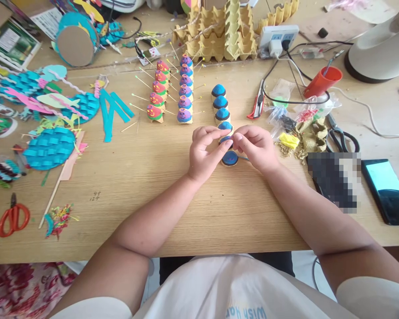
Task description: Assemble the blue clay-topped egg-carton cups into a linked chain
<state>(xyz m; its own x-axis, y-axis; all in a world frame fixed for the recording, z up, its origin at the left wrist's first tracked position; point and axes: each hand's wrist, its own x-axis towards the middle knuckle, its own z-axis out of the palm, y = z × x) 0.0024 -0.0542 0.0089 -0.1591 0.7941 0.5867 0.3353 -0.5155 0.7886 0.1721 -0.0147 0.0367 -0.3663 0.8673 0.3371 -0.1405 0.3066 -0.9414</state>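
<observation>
Head view: fingers (245,145) close together over blue domed row (223,114); grainy wooden tabletop (146,177)

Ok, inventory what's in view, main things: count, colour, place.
Blue dome row: one, blue, at hands
Purple dome row: one, purple, centre
Red dome row: one, red, left of purple
Egg cartons: several, tan, back
Utility knife: one, red, right
Power strip: one, white, back right
Cup: one, red, right
Rounded base: one, white, right
Scissors: two, orange left, black right
Phone: one, black, far right
Woven discs: several, blue, left
Shred pile: one, multicoloured, front left
Shirt: one, white, bottom
Left hand: one, bare, centre
Right hand: one, bare, centre
</observation>
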